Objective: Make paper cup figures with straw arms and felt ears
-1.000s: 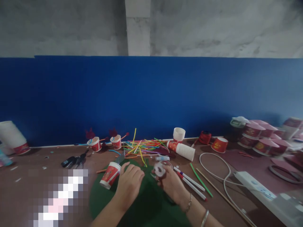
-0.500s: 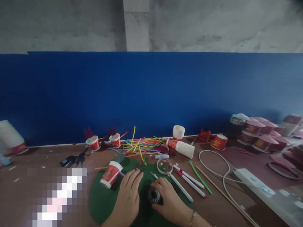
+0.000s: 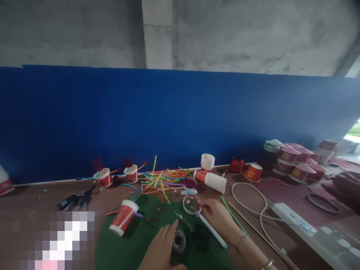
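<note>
My left hand (image 3: pixel 161 243) is open at the bottom middle, its fingertips beside a dark round roll (image 3: pixel 179 240) on the green mat (image 3: pixel 126 253). Further right and forward, my right hand (image 3: pixel 215 210) reaches over the markers, its fingers curled down beside a clear ring-shaped tape roll (image 3: pixel 192 204); what the fingertips grip is hidden. A white marker (image 3: pixel 213 231) lies just left of the right wrist. Black-handled scissors (image 3: pixel 200 237) rest between the hands, blades pointing up-left. A red and white paper cup (image 3: pixel 123 217) lies tilted on the mat, with a purple stick at its side.
Colourful sticks (image 3: pixel 165 180) lie piled near the blue wall, beside a lying cup stack (image 3: pixel 210 180). Two decorated cups (image 3: pixel 103 177) stand behind. A white power strip (image 3: pixel 295 217), a cable and a wooden stick (image 3: pixel 260 232) are at right; a black tool (image 3: pixel 74 201) is at left.
My right hand has left the dark roll and moved forward and right, over the markers. The scissors now show. My left hand has shifted towards the roll, and the camera view has shifted.
</note>
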The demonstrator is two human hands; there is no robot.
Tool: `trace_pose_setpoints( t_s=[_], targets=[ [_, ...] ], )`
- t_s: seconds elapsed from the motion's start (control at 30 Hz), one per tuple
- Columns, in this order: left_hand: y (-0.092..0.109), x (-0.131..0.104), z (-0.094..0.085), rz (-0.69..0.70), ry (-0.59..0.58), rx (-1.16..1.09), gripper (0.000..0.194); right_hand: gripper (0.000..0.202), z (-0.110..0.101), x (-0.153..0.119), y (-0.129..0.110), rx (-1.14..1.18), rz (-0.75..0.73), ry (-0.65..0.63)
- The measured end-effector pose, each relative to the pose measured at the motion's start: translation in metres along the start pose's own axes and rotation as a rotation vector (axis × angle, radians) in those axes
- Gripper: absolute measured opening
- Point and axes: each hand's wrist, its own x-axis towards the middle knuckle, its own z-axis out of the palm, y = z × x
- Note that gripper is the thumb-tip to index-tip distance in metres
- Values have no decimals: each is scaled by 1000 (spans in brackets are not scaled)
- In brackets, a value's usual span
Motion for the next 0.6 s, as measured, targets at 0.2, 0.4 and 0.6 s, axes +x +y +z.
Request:
trace_pose_setpoints(
  t_s=[0.2, 0.4, 0.6],
  targets=[
    [-3, 4, 6, -25, 104, -12, 72, 23, -2, 12, 29, -159, 140, 33],
    [-13, 2, 11, 36, 150, -57, 66, 14, 7, 21, 40, -175, 164, 1],
    [-12, -2, 12, -18, 203, -197, 78, 15, 12, 26, 47, -153, 72, 51]
  ],
)
